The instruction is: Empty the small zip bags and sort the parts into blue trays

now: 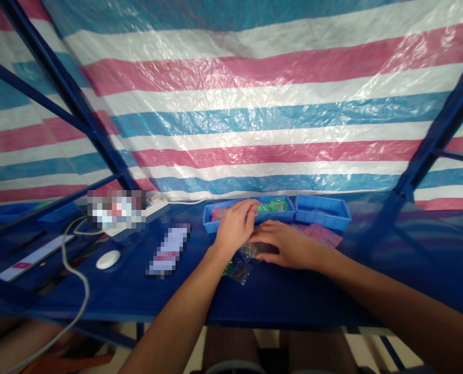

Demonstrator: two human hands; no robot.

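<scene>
My left hand [236, 224] reaches over the front of a long blue bin [211, 226]. Its fingers are bent toward the right and pressed together, and whatever they hold is hidden. Inside the bin lie green packets [278, 204] and something pink at the left end. Close beside it, my right hand [283, 244] curves its fingers and thumb around a clear plastic bag [249, 251] at the table. Below the hands lies another small clear bag [240, 272] with thin, dark and gold-coloured pieces; a bit of green shows next to it.
A second blue bin [342, 221] stands to the right, with a pink bag [327, 235] in front of it. Leftward on the blue table are a blurred phone [169, 250], a white mouse-shaped object [108, 259] and a white cable [83, 291]. Striped sheeting [254, 119] hangs behind.
</scene>
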